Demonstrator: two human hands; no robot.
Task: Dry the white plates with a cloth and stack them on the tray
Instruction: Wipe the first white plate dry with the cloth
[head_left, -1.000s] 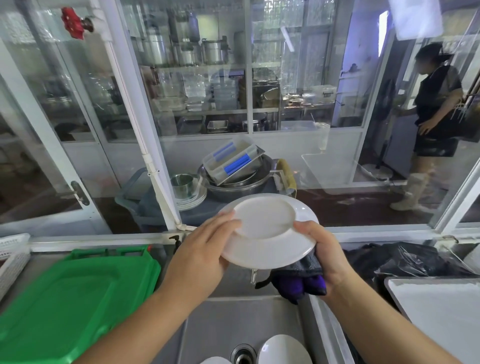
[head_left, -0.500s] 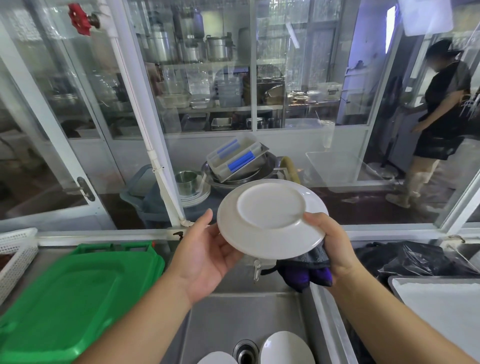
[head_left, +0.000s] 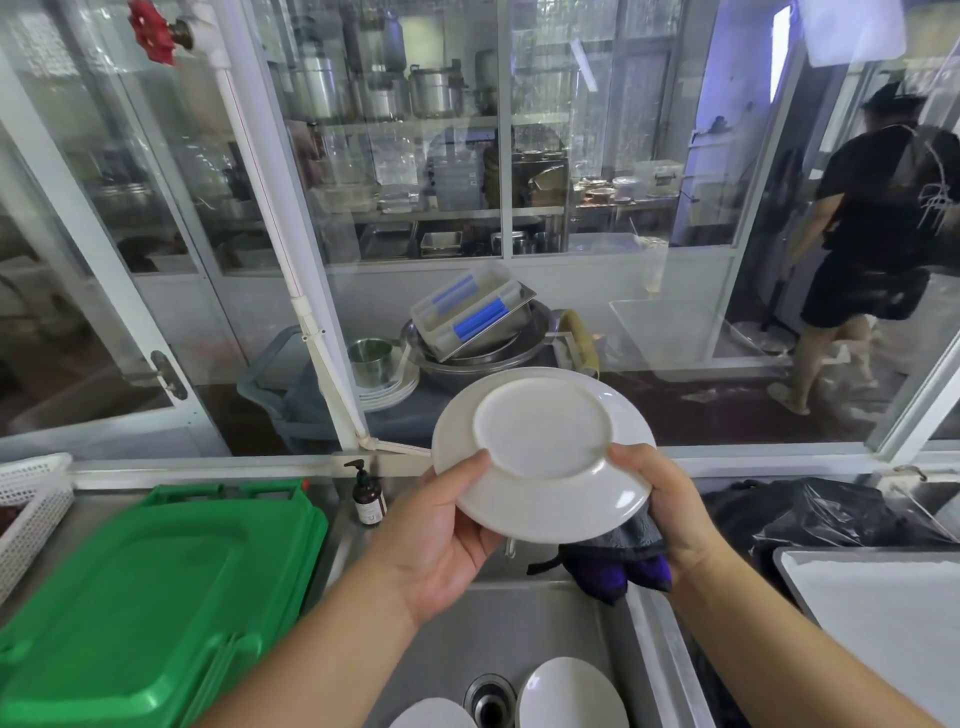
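I hold a white plate (head_left: 543, 447) over the sink, its underside turned toward me. My left hand (head_left: 441, 540) grips its lower left rim, thumb on the underside. My right hand (head_left: 670, 514) grips the right rim and presses a dark purple cloth (head_left: 621, 566) against the far side; the cloth hangs below the plate. Two more white plates (head_left: 569, 693) lie in the steel sink (head_left: 519, 618) beside the drain. A white tray (head_left: 883, 613) sits on the counter at the right.
A stack of green trays (head_left: 150, 613) lies on the left counter, a white perforated basket (head_left: 31, 504) at the far left. A pump bottle (head_left: 368, 496) stands behind the sink. Black plastic bags (head_left: 821, 514) lie at the right. Beyond the glass, a person (head_left: 878, 244) walks.
The plate has turned in my hands and sits a little lower. My left thumb has come onto its underside. The person beyond the glass has turned away and stepped right.
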